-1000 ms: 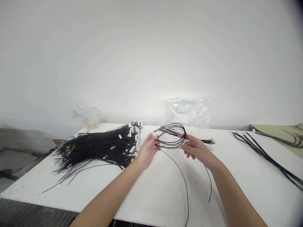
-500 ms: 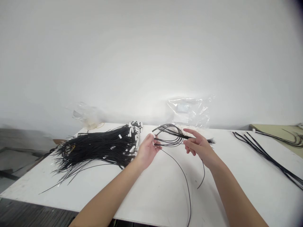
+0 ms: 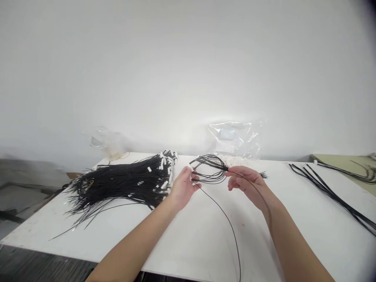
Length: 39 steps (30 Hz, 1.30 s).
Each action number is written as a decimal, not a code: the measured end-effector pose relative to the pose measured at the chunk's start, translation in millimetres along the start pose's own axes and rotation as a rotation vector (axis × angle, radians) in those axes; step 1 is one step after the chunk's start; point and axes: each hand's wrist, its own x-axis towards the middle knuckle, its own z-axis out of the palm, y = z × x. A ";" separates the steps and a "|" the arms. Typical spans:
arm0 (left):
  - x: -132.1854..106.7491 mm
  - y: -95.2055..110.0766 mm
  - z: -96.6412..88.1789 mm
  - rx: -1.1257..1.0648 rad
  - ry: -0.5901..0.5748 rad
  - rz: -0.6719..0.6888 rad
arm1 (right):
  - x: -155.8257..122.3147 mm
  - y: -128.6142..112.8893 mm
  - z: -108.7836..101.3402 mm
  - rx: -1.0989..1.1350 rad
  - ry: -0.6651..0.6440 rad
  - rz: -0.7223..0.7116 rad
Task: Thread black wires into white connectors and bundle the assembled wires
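Note:
My left hand [image 3: 184, 188] pinches a white connector [image 3: 190, 172] from which several thin black wires run. Those black wires [image 3: 210, 157] curve out in loops to the right and gather into a narrow bundle at my right hand [image 3: 246, 183]. My right fingers are closed around that bundle, and its cut tips show past the back of the hand. One black wire lies across my right hand and wrist. Another single wire [image 3: 226, 217] hangs from the connector in a long arc toward the front of the table.
Left on the white table [image 3: 188, 243] lies a large pile of black wires [image 3: 117, 182] with white connectors. A clear plastic bag [image 3: 237, 137] stands behind small white pieces [image 3: 235, 160]. More black cables [image 3: 331, 196] lie at right, near a greenish surface [image 3: 346, 159].
My right index finger has come down onto the wire bundle. A loose wire that hung below my right hand now lies over it. My left hand has barely moved.

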 end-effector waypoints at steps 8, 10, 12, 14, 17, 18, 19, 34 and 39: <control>-1.0 -2.5 0.2 0.035 -0.012 0.008 | 6.5 4.4 6.6 -0.260 0.166 -0.046; -0.6 -2.7 0.1 0.043 -0.011 0.011 | 6.6 5.1 8.1 -0.354 0.169 -0.025; -0.3 -2.8 0.2 0.048 -0.015 0.010 | 6.5 7.5 8.9 -0.428 0.147 -0.003; 0.0 -2.9 0.5 0.045 -0.023 0.008 | 6.6 11.3 8.9 -0.496 0.101 0.006; 0.1 -2.8 1.4 0.030 -0.024 0.018 | 7.4 17.2 7.8 -0.592 0.074 -0.022; -0.2 -2.6 1.8 0.025 -0.021 0.016 | 7.8 18.5 7.4 -0.627 0.080 -0.038; -0.5 -2.3 2.2 0.018 -0.019 0.012 | 8.1 19.6 7.1 -0.662 0.079 -0.055; -0.3 0.7 0.5 0.074 -0.001 -0.029 | 15.1 13.4 6.6 -0.301 0.383 -0.103; -0.7 2.0 1.1 0.069 0.020 -0.015 | 15.9 8.8 -7.5 -0.090 0.507 -0.151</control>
